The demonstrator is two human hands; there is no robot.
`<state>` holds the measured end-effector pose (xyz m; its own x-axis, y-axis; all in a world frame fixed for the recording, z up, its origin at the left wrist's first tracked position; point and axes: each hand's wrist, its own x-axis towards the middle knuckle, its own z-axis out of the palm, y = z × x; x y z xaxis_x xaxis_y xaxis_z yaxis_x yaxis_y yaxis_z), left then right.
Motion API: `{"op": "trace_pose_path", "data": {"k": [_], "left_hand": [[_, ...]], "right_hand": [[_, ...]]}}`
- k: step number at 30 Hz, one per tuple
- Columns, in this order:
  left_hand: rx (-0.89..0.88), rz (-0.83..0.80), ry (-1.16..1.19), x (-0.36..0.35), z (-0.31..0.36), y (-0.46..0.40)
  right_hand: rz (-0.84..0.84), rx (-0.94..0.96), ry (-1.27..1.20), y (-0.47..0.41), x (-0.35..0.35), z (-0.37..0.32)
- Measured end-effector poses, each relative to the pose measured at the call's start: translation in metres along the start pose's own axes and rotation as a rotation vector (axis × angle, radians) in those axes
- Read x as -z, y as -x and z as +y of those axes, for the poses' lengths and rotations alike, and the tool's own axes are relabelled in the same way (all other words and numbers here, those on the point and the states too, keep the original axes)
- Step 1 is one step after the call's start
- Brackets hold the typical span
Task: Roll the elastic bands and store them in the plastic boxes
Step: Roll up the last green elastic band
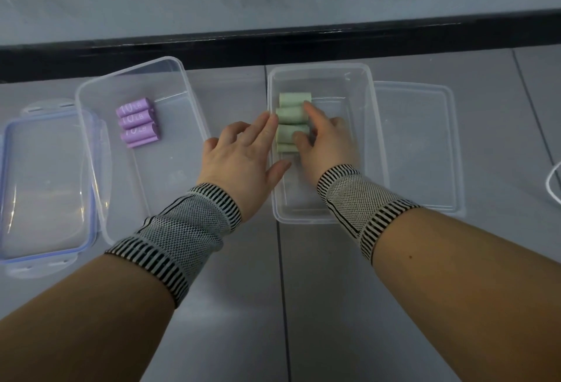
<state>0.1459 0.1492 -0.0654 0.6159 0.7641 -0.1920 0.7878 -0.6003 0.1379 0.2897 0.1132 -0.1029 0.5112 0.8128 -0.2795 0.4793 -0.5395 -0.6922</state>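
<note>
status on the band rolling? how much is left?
Done: three purple rolls lie in the left box. In hand: both hands, left hand and right hand, are at the row of green rolls in the right box. Left: both lids are off; no unrolled bands in view.

- right hand point(326, 139) covers the right ends of the lower green rolls point(292, 120); can't count them for sure, four or so
- lowest green roll mostly hidden behind thumb and fingers
- right fingertips tucked among the rolls, grip unclear
- left hand point(243, 157) hides part of the right box's point(376, 126) left wall
- third purple roll's point(138, 122) print partly hidden by the roll above
- white cord point(553, 181) cut off at right edge
- blue-rimmed lid point(45, 184) clipped at left edge
- both forearms run out of frame at the bottom
</note>
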Motion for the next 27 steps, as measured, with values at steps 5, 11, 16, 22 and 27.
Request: {"op": "trace_pose_path", "data": {"k": [5,11,16,22,27], "left_hand": [[-0.001,-0.006,-0.004,-0.001,0.000,-0.001],[0.000,-0.012,-0.002,0.000,0.001,0.000],[0.005,-0.026,-0.008,0.001,0.001,-0.001],[0.009,-0.020,0.000,0.003,0.002,-0.001],[0.032,-0.004,0.039,0.008,0.003,0.003]], "right_hand": [[-0.013,0.004,0.074,-0.002,-0.002,0.002],[-0.015,0.000,0.009,-0.004,-0.003,0.004],[-0.031,0.020,-0.058,-0.005,-0.003,0.005],[-0.027,0.026,-0.049,-0.002,0.007,0.006],[-0.034,0.077,-0.017,0.009,0.022,-0.003]]}}
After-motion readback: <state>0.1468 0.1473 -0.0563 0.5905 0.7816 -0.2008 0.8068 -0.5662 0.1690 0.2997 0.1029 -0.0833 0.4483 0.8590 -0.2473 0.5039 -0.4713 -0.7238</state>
